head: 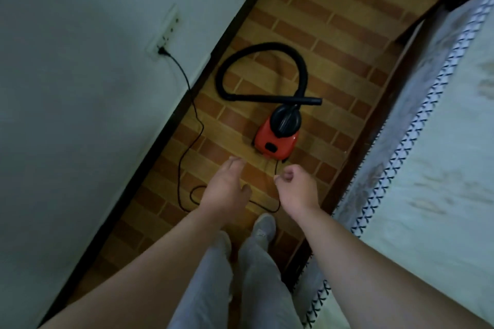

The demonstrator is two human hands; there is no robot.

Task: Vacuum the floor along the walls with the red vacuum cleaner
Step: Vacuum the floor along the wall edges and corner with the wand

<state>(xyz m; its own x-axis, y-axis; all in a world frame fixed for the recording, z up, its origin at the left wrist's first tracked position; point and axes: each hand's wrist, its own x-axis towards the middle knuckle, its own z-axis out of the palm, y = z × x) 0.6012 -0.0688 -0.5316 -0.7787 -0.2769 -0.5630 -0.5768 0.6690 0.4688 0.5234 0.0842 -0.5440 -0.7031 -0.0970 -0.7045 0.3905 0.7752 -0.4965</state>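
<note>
The red vacuum cleaner (276,140) sits on the brick-patterned floor (334,35) ahead of my feet. Its black hose (263,48) lies in a loop beyond it, and the nozzle end (312,101) rests across the top of the body. A thin black power cord (184,157) runs from a wall socket (167,32) down over the floor to the vacuum. My left hand (227,187) hovers over the cord with fingers apart and holds nothing. My right hand (295,187) is loosely curled just short of the vacuum, and the cord passes by its fingertips.
A pale wall with a dark skirting board (149,157) runs along the left. On the right stands a bed with a light patterned cover (427,141) and a dark frame. The floor strip between them is narrow. My grey trousers and shoes (264,226) are below.
</note>
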